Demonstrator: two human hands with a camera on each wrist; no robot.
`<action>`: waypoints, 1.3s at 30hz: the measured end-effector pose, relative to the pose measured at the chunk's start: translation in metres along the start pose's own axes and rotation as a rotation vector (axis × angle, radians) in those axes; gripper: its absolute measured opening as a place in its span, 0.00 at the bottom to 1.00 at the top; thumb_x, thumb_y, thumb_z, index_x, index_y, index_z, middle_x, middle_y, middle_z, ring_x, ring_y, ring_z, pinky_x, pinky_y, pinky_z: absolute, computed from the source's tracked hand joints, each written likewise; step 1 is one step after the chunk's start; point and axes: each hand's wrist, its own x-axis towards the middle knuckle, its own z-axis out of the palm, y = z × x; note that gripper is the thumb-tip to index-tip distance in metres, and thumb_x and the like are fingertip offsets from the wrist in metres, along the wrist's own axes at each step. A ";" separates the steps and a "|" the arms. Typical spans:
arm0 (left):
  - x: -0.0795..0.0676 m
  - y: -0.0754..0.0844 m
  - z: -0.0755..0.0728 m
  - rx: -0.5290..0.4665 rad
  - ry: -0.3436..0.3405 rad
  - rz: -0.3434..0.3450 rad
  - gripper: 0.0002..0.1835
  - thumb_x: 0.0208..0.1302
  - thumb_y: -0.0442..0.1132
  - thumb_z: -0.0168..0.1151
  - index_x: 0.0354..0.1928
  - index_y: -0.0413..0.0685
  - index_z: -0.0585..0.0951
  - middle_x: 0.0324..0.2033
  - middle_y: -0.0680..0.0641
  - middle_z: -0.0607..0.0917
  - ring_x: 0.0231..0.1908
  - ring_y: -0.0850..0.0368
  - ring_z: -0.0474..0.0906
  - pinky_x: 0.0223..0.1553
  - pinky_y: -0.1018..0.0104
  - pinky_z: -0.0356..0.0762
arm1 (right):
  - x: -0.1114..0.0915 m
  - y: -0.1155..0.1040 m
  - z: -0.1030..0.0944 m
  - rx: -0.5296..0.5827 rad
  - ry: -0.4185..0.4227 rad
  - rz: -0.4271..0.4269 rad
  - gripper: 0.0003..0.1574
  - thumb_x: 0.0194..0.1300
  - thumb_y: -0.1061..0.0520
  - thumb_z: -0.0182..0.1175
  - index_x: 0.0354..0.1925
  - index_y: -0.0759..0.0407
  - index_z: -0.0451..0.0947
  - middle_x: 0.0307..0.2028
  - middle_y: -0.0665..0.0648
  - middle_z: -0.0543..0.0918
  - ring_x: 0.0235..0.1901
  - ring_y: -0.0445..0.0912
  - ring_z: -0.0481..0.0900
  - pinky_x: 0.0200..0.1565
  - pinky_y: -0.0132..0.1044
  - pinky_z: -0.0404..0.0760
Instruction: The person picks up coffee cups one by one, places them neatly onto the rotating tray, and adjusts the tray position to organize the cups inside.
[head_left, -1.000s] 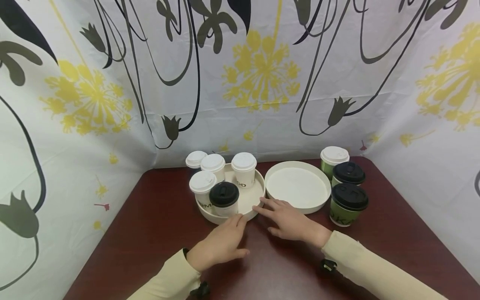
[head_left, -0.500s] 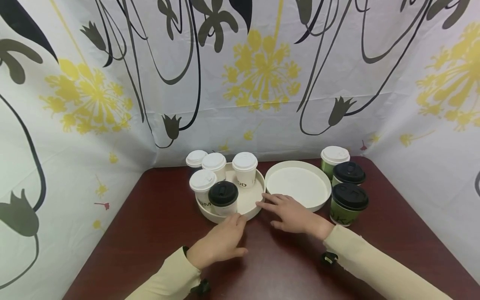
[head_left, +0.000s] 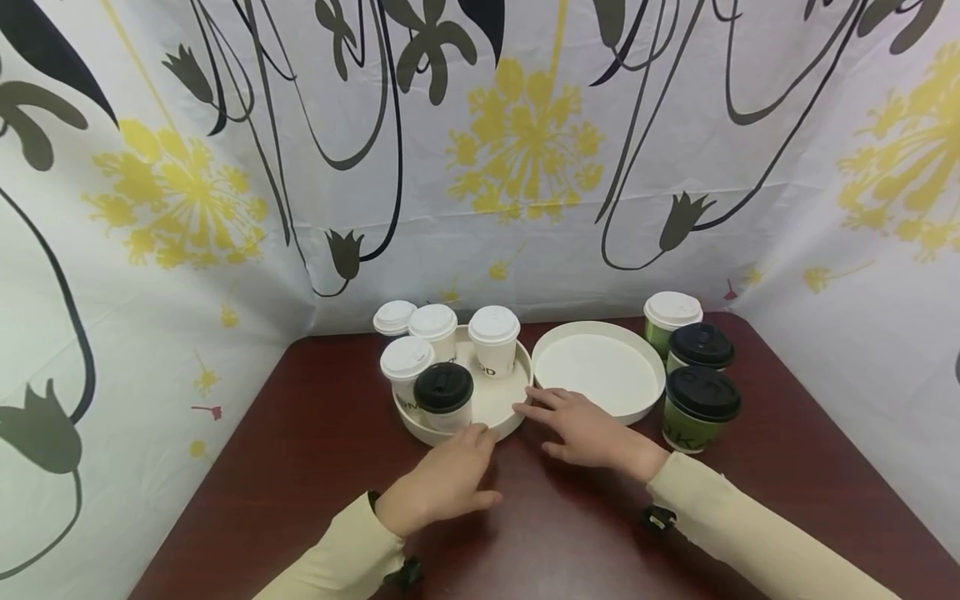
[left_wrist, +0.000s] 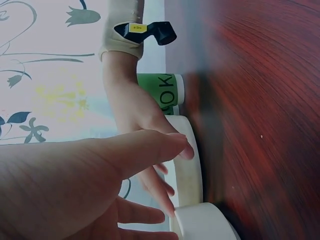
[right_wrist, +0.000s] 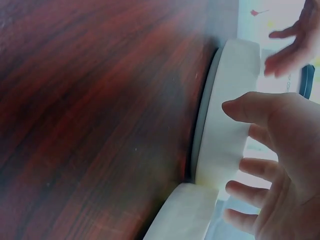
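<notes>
Two round cream trays stand side by side on a dark wood table. Paper cups with lids fill much of the left tray (head_left: 498, 404): a black-lidded cup (head_left: 444, 392) at the front and white-lidded ones, such as the cup (head_left: 494, 337) at the back right. My left hand (head_left: 441, 483) lies at this tray's front rim, fingers extended and thumb apart; contact is hard to confirm. At the tray's right rim, my right hand (head_left: 581, 429) rests its outstretched fingertips. Its relaxed, spread fingers show beside the tray wall (right_wrist: 227, 120) in the right wrist view.
The right tray (head_left: 598, 371) holds nothing. To its right stand a green white-lidded cup (head_left: 670, 321), a black-lidded cup (head_left: 701, 346) and a green black-lidded cup (head_left: 699, 408). A dark, white-lidded cup (head_left: 394, 318) stands at the back left, before the patterned curtain (head_left: 525, 250).
The left tray's cups have shifted slightly: the black-lidded one left, the rear white-lidded ones right, as if the tray turned a little. My right hand has moved slightly farther away from me.
</notes>
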 end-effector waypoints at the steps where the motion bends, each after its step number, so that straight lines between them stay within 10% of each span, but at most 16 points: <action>1: 0.001 0.001 0.000 0.005 0.003 0.003 0.42 0.57 0.57 0.70 0.67 0.39 0.68 0.61 0.40 0.75 0.62 0.50 0.74 0.60 0.58 0.77 | 0.000 -0.002 0.000 -0.006 0.004 -0.004 0.42 0.60 0.51 0.67 0.71 0.47 0.67 0.71 0.62 0.69 0.68 0.60 0.70 0.66 0.58 0.70; 39: 0.003 -0.007 -0.004 0.046 -0.036 -0.112 0.40 0.57 0.54 0.69 0.66 0.40 0.69 0.48 0.37 0.79 0.48 0.40 0.80 0.46 0.54 0.82 | 0.003 0.016 0.006 0.010 0.006 0.048 0.46 0.60 0.51 0.68 0.74 0.45 0.62 0.74 0.60 0.63 0.69 0.60 0.68 0.65 0.60 0.70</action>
